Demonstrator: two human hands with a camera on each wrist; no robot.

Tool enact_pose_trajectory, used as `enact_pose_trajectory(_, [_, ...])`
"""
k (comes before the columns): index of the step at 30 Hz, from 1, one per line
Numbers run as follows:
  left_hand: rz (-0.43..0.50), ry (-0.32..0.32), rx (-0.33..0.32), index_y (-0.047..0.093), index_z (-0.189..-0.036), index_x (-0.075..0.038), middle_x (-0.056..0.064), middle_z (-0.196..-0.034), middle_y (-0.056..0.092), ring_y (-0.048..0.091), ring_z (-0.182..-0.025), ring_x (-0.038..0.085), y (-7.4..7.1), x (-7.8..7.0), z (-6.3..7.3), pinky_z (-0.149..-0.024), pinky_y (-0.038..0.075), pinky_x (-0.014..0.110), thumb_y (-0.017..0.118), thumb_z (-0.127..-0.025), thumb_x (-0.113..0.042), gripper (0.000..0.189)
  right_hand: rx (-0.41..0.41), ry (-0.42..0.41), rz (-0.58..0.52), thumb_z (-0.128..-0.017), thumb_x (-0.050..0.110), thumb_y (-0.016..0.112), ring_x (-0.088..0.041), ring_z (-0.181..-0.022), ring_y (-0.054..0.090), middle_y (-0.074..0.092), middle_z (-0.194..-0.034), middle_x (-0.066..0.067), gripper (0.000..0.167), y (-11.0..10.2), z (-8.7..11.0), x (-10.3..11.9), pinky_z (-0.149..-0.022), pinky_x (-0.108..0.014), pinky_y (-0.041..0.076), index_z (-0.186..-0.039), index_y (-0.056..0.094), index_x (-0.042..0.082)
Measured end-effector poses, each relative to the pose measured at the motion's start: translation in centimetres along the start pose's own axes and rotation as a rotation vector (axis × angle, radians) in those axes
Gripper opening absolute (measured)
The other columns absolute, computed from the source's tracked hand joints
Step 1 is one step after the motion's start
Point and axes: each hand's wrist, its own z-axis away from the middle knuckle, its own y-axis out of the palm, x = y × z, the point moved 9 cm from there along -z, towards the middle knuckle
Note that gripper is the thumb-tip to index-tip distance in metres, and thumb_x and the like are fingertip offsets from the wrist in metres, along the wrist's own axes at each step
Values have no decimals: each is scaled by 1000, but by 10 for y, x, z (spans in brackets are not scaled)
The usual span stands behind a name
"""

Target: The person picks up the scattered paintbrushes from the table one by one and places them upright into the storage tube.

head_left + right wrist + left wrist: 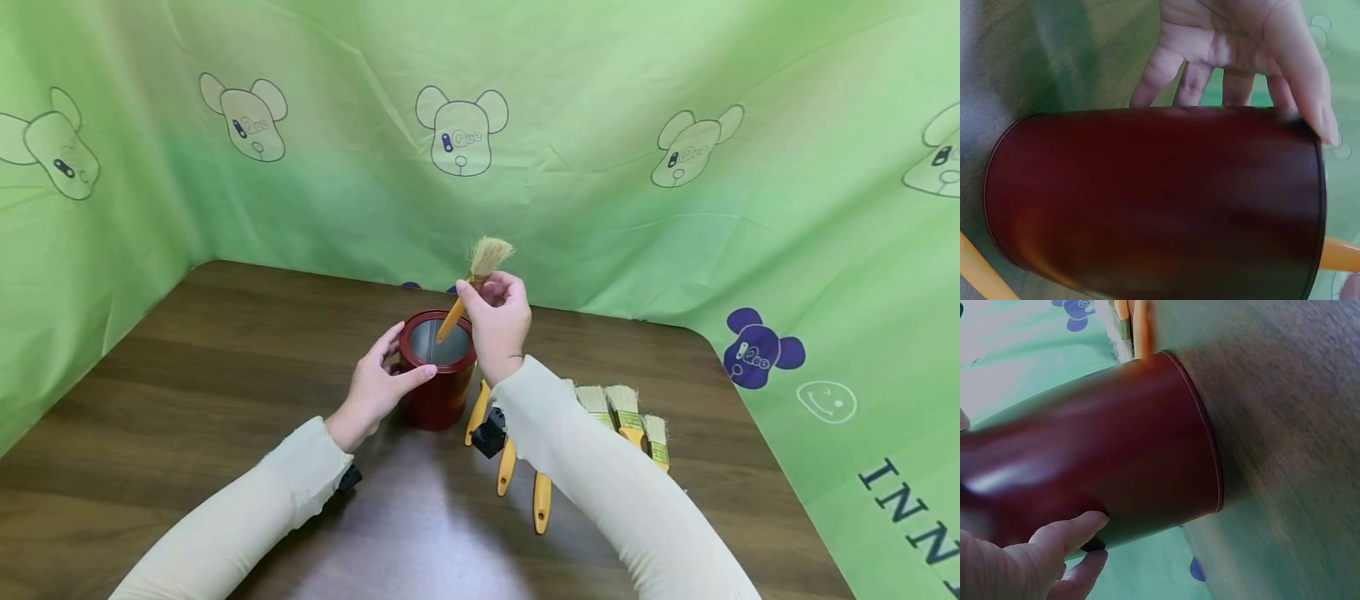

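Observation:
A dark red, open-topped can (437, 404) stands upright on the table, its grey inside showing. My left hand (375, 382) grips its left side, with the thumb lying at the rim; in the right wrist view the spread fingers (1194, 81) of that hand lie along the can wall. Above the can, my right hand (501, 323) pinches a paintbrush (491, 254) near its ferrule. The pale bristles point up, and the yellow handle slants down with its tip at the can's mouth. How deep the tip reaches, I cannot tell.
Several more paintbrushes with yellow handles (542, 504) lie right of the can, partly hidden beneath my right forearm. Their bristles (624, 398) show beyond the sleeve. A green printed cloth (360, 200) hangs behind the wooden table (247, 350) and along its sides.

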Motion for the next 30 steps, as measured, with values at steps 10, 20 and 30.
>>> enact_pose_trajectory(10, [2, 1, 0, 33, -149, -12, 18, -141, 43, 48, -123, 35, 2, 0, 0, -96, 45, 46, 74, -82, -11, 79, 125, 123, 59, -83, 10, 73, -10, -70, 54, 55, -93, -9, 38, 8, -6, -21, -63, -20, 52, -114, 55, -3])
enact_pose_trajectory(20, [12, 3, -2, 32, -149, -11, 18, -140, 43, 50, -120, 35, 1, -4, -1, -94, 47, 44, 73, -83, -9, 78, 183, 197, 187, -82, 12, 73, -16, -79, 57, 58, -96, -10, 41, 9, -8, -23, -66, -24, 53, -119, 59, 1])
enact_pose_trajectory(30, [7, -5, -8, 31, -150, -10, 18, -141, 42, 49, -122, 35, 2, -2, 0, -95, 46, 45, 73, -83, -9, 79, 215, 217, 190, -82, 13, 74, -14, -73, 58, 58, -94, -8, 44, 8, -5, -23, -70, -35, 56, -122, 59, 3])
